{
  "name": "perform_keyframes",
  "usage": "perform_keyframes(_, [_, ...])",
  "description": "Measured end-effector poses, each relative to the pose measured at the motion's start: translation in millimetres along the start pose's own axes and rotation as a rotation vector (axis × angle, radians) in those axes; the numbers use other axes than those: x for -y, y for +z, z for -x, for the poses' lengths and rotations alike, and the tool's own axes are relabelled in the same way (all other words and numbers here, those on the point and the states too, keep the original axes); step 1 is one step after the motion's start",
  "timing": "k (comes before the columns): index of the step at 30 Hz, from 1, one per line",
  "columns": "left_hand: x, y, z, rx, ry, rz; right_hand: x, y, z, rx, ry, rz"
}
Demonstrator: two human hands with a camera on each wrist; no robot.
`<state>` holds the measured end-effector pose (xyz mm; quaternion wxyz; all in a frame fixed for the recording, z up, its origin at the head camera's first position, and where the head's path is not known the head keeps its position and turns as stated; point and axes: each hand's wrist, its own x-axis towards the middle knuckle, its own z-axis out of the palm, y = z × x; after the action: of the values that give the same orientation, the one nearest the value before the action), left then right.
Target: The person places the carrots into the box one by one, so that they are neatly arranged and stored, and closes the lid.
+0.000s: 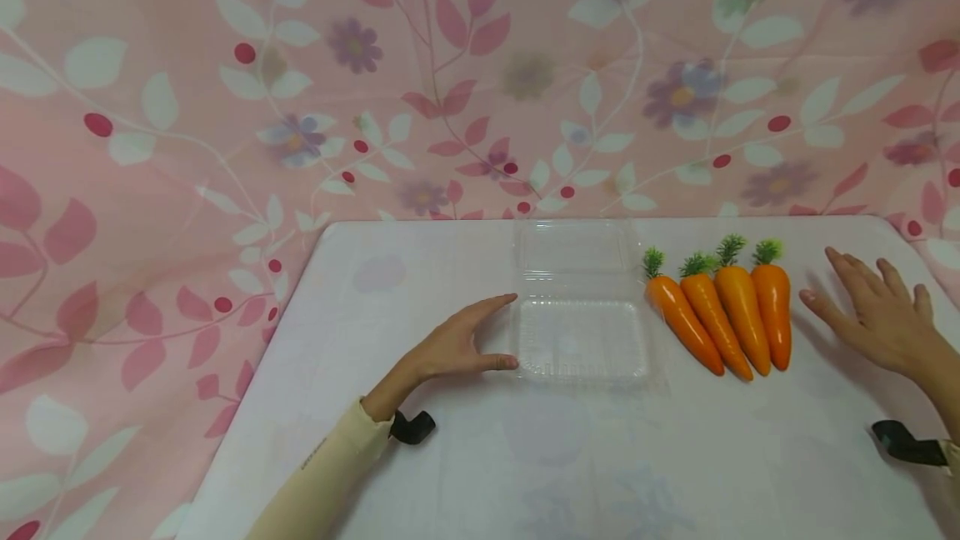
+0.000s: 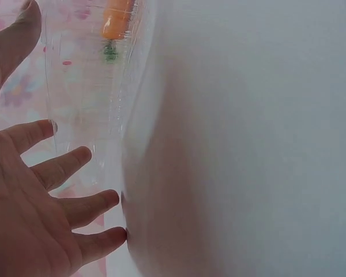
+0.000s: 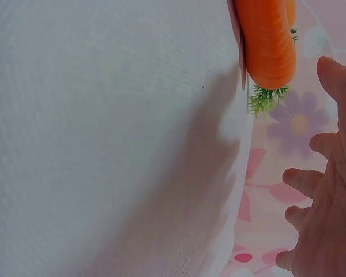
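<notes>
A clear plastic clamshell box lies opened out on the table, its lid folded back toward the wall. My left hand is at the box's left edge, thumb and fingers spread apart, fingertips right at the rim. Just right of the box several orange carrots with green tops lie side by side, tips toward me. To the right of the carrots my right hand hovers with spread fingers, holding nothing. In the right wrist view the nearest carrot shows beyond the thumb.
The table has a white cloth with faint floral marks. Behind it hangs a pink floral curtain, which also runs along the left side. A black wrist camera sits under the left wrist, another under the right.
</notes>
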<state>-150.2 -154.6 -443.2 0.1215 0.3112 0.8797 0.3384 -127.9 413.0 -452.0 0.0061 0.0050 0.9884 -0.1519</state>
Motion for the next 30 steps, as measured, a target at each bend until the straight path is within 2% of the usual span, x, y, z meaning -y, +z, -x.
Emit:
perform_keyframes(10, [3.5, 1.9, 2.5, 0.031, 0.043, -0.021, 1.8, 1.4, 0.1, -0.017, 0.002, 0.001])
perform_keyframes(19, [6.6, 1.8, 1.3, 0.025, 0.018, -0.075, 4.6, 1.2, -0.8, -0.062, -0.025, -0.04])
perform_keyframes(25, [9.6, 0.6, 0.0, 0.032, -0.001, -0.072, 9.3, 1.3, -2.6, -0.1, -0.059, -0.088])
perform_keyframes(30, [10.3, -0.6, -0.9, 0.046, -0.01, -0.064, 15.8, -2.8, -2.3, -0.09, -0.046, -0.124])
